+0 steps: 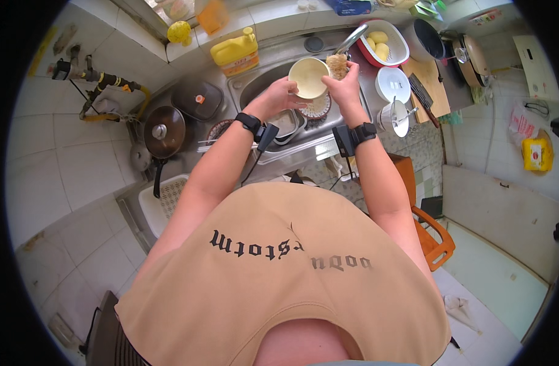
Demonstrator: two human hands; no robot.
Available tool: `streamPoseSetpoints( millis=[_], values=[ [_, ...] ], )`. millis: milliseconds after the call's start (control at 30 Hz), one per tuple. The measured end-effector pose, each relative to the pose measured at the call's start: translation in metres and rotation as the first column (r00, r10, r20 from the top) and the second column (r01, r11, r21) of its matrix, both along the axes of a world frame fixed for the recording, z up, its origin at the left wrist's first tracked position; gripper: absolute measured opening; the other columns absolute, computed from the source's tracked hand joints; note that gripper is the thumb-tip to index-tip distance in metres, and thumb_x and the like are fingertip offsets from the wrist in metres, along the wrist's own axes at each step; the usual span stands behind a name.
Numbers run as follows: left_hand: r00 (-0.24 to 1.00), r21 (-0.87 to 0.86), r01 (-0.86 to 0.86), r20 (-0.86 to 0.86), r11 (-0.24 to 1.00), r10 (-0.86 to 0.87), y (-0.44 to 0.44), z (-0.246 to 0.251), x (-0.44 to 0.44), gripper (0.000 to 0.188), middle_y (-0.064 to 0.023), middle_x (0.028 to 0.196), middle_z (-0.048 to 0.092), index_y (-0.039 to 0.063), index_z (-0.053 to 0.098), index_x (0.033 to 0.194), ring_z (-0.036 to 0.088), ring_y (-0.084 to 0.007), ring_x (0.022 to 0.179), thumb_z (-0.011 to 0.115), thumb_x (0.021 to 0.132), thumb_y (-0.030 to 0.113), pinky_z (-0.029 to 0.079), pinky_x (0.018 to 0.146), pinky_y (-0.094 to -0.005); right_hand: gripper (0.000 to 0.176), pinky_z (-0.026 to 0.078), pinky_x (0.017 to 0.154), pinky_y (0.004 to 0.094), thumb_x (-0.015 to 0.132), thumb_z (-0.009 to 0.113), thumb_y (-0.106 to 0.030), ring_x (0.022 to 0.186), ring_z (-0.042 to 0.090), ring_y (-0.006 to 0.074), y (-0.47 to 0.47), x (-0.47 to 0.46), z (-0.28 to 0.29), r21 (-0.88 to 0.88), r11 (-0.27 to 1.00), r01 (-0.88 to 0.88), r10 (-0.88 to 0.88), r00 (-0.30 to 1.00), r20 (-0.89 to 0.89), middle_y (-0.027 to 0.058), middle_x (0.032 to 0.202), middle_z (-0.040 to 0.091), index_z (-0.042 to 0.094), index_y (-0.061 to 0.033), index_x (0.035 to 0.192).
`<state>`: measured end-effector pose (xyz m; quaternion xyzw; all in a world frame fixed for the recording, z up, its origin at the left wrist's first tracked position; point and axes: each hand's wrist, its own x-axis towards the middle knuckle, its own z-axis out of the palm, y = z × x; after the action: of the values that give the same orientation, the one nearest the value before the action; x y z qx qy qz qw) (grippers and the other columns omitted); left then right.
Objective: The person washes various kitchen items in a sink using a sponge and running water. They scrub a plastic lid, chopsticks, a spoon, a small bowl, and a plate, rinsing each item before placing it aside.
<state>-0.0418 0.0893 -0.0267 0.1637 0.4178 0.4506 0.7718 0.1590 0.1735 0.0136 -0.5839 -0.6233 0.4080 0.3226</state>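
Note:
Over a steel sink [256, 87], my left hand [282, 97] grips the lower left rim of a cream-coloured bowl [308, 78]. On its other side, my right hand [346, 87] holds a tan loofah-like scrubber [337, 66] between thumb and fingers, with the thumb at the bowl's rim. Below the bowl, a patterned dish [317, 107] is partly hidden. Rectangular containers [286, 124] lie in the sink near my left wrist. A curved metal faucet [352, 39] rises behind my right hand.
Left are a lidded frying pan [164, 132], a dark square lidded pan [197, 98] and a yellow jug [236, 52]. Right are a colander [398, 43] holding potatoes, a white bowl [392, 84], a cup with utensils [394, 118], and a cleaver [420, 94] on a wooden board [437, 98].

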Motion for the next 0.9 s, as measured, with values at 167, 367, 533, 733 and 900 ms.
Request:
streamPoseSetpoints(
  millis=[167,367,533,733,900],
  values=[
    [0.941,0.108,0.045,-0.338,0.993,-0.005,0.013,0.004,-0.001,0.040,-0.0114,0.134,0.068,0.008,0.059,0.147,0.074,-0.0267,0.115,0.059,0.109,0.020,0.066,0.096,-0.0436,0.070,0.056,0.105,0.0478,0.080,0.077,-0.005,0.123,0.070,0.0455,0.004,0.001,0.009,0.208,0.961,-0.181,0.160,0.981,0.114,0.0274,0.129,0.072,0.046,-0.0069,0.144],
    [0.741,0.311,0.188,-0.667,0.932,0.072,0.037,-0.008,-0.004,0.038,-0.0074,0.114,0.071,0.007,0.063,0.130,0.074,-0.0185,0.100,0.057,0.114,0.040,0.067,0.074,-0.0392,0.061,0.059,0.093,0.0459,0.088,0.083,-0.012,0.107,0.075,0.0403,0.006,-0.011,0.015,0.407,0.880,-0.245,0.243,0.968,0.056,0.0207,0.113,0.074,0.051,-0.0087,0.139],
    [0.825,0.202,-0.060,-0.542,0.977,0.163,0.041,-0.020,-0.002,0.043,-0.0118,0.120,0.068,0.004,0.056,0.132,0.074,-0.0240,0.104,0.059,0.113,0.043,0.069,0.071,-0.0428,0.052,0.058,0.088,0.0448,0.092,0.086,-0.023,0.103,0.073,0.0374,-0.001,0.004,0.009,0.392,0.910,-0.134,0.122,0.991,0.054,0.0193,0.112,0.072,0.054,-0.0074,0.130],
    [0.770,0.225,-0.171,-0.578,0.959,0.273,0.040,-0.016,0.009,0.047,-0.0154,0.122,0.068,0.003,0.054,0.131,0.073,-0.0269,0.107,0.064,0.111,0.045,0.067,0.077,-0.0454,0.032,0.059,0.087,0.0494,0.095,0.077,-0.023,0.102,0.071,0.0419,-0.029,-0.006,-0.016,0.498,0.835,-0.232,0.144,0.968,0.207,0.0159,0.123,0.066,0.071,-0.0090,0.124],
    [0.429,0.476,0.017,-0.798,0.879,0.424,0.037,-0.005,0.015,0.032,-0.0295,0.110,0.073,0.002,0.057,0.125,0.074,-0.0447,0.105,0.065,0.107,0.027,0.058,0.088,-0.0510,0.027,0.059,0.085,0.0530,0.093,0.079,-0.030,0.100,0.071,0.0455,-0.043,-0.035,-0.036,0.367,0.897,-0.246,0.186,0.964,0.191,0.0180,0.114,0.071,0.078,-0.0142,0.115]
  ],
)
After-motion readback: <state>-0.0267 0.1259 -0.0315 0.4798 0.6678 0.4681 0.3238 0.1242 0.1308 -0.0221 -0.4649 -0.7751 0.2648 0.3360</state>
